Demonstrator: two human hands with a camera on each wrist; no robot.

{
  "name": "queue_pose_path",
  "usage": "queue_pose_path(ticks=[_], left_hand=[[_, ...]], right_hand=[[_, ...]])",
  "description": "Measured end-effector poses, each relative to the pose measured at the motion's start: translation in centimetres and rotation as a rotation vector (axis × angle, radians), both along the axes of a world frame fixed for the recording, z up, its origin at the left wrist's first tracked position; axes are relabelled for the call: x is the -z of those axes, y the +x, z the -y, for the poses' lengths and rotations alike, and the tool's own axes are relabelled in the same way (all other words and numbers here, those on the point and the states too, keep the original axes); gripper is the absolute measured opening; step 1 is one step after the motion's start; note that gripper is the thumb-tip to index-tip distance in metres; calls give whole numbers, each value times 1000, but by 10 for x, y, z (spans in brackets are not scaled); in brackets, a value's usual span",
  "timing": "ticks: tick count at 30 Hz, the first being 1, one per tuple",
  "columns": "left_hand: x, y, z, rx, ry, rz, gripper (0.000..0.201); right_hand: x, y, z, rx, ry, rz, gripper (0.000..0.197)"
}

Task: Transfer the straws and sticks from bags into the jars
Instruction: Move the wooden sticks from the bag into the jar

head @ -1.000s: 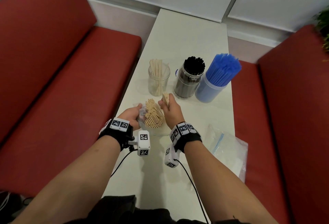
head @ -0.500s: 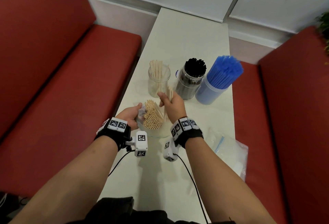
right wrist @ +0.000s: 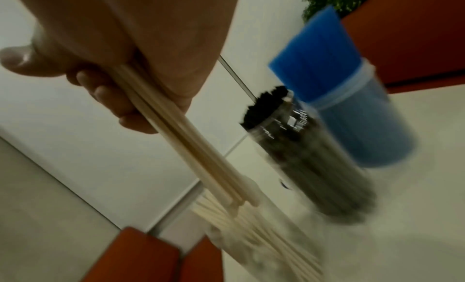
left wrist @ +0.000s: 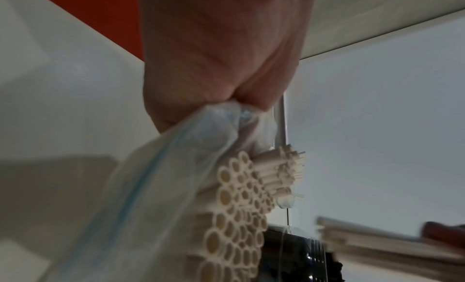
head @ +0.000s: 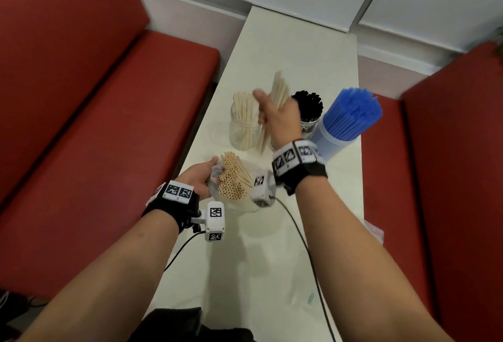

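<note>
My left hand (head: 198,178) grips the bunched mouth of a clear plastic bag (head: 217,175), seen close up as the bag (left wrist: 161,186) in the left wrist view. Inside the bag lies a bundle of beige paper straws (head: 231,179), open ends toward me. My right hand (head: 275,115) is raised above the table, fingers curled round a bunch of thin wooden sticks (head: 273,107). The sticks (right wrist: 181,139) slant down toward a clear glass jar (head: 242,129) holding more wooden sticks. That jar stands just left of the right hand.
A jar of black straws (head: 309,113) and a tall container of blue straws (head: 348,118) stand right of the stick jar on the white table (head: 285,50). An empty clear bag (head: 375,233) lies at the table's right edge. Red benches (head: 109,124) flank the table.
My right hand has pulled a bunch of sticks out of the bag and lifted it forward, up beside the stick jar. The left hand still holds the bag in the same place.
</note>
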State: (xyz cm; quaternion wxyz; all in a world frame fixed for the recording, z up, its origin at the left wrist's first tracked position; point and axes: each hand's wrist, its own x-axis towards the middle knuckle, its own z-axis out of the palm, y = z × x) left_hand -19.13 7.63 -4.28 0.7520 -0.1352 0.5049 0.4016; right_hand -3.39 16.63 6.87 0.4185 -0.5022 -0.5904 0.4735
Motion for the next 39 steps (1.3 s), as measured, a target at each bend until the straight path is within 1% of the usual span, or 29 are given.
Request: queue_pose_path(ticks=[1,3,6,9,12,15,18,20,21,23,28,31,33,34,36,37,38,39], left_hand=[[-1,-1,-1,6,2,1,41],[-1,-2,-4,-1,-3,-6,42],[0,-1,-10,-14,3,-23,40],[1,-3,-15,3,-1,-35,37],[0,-5,-20,26,-11,-34,35],[2,-5,-25,31,-32,-12,39],[4,-6,-27,45,-25,-17,43],[7,-6,-29,59,6,0,51],[8,-6,-30,61,19,15,52],[7,-6,-31,57,18,3,45],[2,-7,-31,57,10,-2,40],[3,-8,-29,25,-25,-8,38],[3,-8,-26,8,-35,-20,37],[2,-8,-24,-5,-34,-8,37],[-4,-7,-19,-28,-21,28,38],[-5,-6,-17,-38,-11,47,38],[-7,-5,-14,-50,0,67,39],[-7,-5,-12,-53,8,72,39]], right_hand=[[-16,-4,-12,23,57,-24,39],[-41,-13,-35,74,154,-99,42],[-51,-27,-61,129,193,-188,41],[-33,-42,-75,125,138,-175,41],[-1,-52,-82,129,55,-139,42],[32,-54,-86,130,-22,-60,43],[61,-53,-87,128,-90,-28,42],[74,-52,-87,110,-125,-23,39],[79,-51,-87,95,-138,-23,38],[85,-50,-86,64,-140,-24,34],[85,-48,-86,20,-64,-9,20],[81,-42,-79,-3,-11,-3,19],[78,-37,-71,-61,56,97,26],[77,-33,-67,-127,71,193,31],[77,-27,-59,-298,56,444,41],[76,-23,-55,-360,54,535,44],[76,-20,-51,-382,73,563,47],[73,-17,-47,-366,107,539,48]])
